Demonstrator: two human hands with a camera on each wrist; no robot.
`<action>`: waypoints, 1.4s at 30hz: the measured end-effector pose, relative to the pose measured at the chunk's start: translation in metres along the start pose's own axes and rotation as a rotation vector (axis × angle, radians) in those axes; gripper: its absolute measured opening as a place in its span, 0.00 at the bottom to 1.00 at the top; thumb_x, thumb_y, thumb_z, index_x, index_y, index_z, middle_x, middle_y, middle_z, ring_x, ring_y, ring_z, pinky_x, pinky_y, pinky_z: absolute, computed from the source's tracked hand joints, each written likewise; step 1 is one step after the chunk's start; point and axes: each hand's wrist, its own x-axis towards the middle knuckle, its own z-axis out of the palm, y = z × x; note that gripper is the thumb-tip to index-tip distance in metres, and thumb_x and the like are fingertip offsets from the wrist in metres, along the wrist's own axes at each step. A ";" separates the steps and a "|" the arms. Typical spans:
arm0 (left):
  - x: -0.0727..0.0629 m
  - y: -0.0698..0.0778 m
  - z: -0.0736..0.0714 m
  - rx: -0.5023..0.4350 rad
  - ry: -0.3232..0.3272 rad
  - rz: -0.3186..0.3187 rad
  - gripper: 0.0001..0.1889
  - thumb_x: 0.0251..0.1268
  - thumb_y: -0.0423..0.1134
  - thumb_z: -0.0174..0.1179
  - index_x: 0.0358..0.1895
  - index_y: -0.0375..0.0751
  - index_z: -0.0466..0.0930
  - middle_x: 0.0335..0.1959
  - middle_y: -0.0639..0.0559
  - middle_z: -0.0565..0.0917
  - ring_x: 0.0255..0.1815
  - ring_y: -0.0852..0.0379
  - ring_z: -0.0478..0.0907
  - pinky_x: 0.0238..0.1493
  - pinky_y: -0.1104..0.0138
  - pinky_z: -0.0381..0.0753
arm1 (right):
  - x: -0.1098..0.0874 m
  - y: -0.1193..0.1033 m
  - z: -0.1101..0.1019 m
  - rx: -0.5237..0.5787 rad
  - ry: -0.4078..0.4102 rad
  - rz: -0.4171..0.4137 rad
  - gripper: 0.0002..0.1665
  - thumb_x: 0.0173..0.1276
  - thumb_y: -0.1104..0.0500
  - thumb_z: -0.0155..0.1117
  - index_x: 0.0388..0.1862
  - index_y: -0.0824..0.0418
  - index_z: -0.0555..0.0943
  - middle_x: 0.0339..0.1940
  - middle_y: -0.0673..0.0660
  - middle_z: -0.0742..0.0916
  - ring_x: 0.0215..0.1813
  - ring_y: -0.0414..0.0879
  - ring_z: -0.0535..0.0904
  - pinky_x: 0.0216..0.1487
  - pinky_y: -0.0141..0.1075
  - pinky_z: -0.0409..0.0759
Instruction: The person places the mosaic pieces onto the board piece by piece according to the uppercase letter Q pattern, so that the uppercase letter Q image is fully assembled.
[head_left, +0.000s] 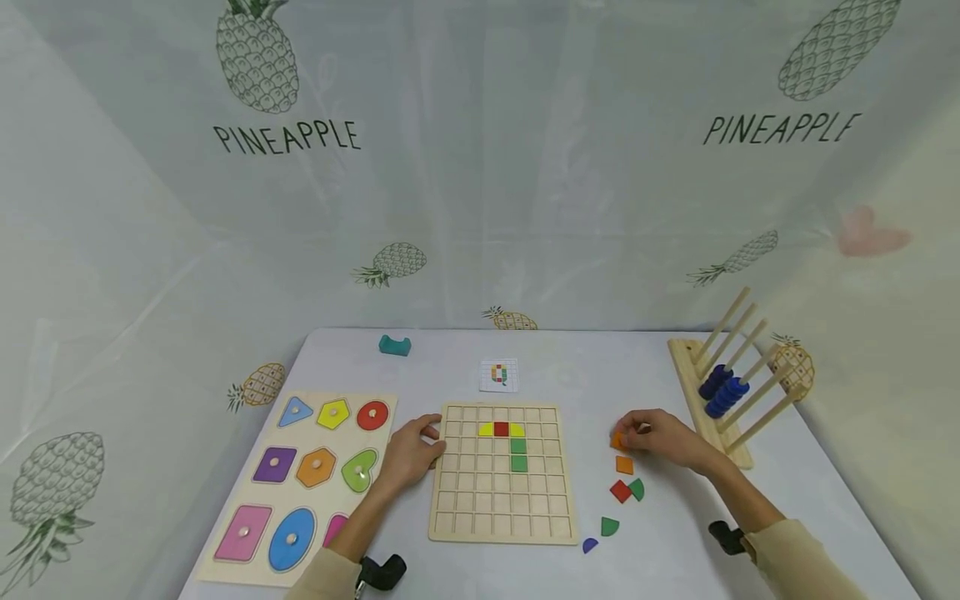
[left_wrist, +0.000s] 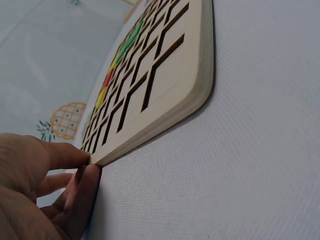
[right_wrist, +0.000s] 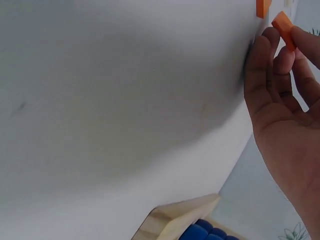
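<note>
A wooden grid board (head_left: 495, 508) lies on the table, with yellow, red and green pieces set in several of its squares. My left hand (head_left: 409, 454) holds the board's left edge between thumb and fingers; the left wrist view shows the fingertips (left_wrist: 91, 172) right at its rim. To the right of the board, my right hand (head_left: 660, 437) pinches a small orange piece (right_wrist: 285, 31) between thumb and fingers. Just below that hand lies an orange square (head_left: 624, 465), followed by a red square (head_left: 620, 492), green quarter-circle pieces (head_left: 610, 527) and a purple half-circle (head_left: 591, 545).
On the left lies a shape puzzle board (head_left: 225, 575) with knobbed pieces. A pattern card (head_left: 498, 376) is behind the grid board, and a teal block (head_left: 394, 346) sits farther back. At the right stands a wooden peg rack (head_left: 686, 367) with blue rings (head_left: 726, 396).
</note>
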 end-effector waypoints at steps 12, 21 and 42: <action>0.002 -0.002 0.001 0.012 0.013 0.000 0.25 0.57 0.34 0.68 0.61 0.41 0.81 0.37 0.55 0.83 0.24 0.66 0.78 0.26 0.69 0.76 | 0.036 -0.022 0.020 0.098 -0.021 -0.035 0.12 0.72 0.53 0.65 0.47 0.58 0.84 0.39 0.56 0.83 0.38 0.48 0.80 0.38 0.37 0.80; 0.003 -0.002 0.002 0.011 0.007 -0.013 0.24 0.58 0.34 0.68 0.61 0.42 0.81 0.37 0.55 0.83 0.23 0.66 0.78 0.26 0.70 0.76 | 0.064 -0.065 0.049 0.136 -0.089 -0.114 0.12 0.72 0.54 0.64 0.49 0.57 0.85 0.41 0.55 0.83 0.41 0.51 0.81 0.44 0.43 0.80; 0.000 0.001 0.000 0.002 0.007 -0.005 0.24 0.58 0.33 0.67 0.61 0.40 0.80 0.36 0.53 0.83 0.20 0.64 0.78 0.23 0.68 0.76 | 0.105 -0.124 0.114 -0.044 -0.187 -0.329 0.08 0.72 0.57 0.65 0.47 0.53 0.87 0.39 0.44 0.87 0.38 0.40 0.78 0.43 0.36 0.77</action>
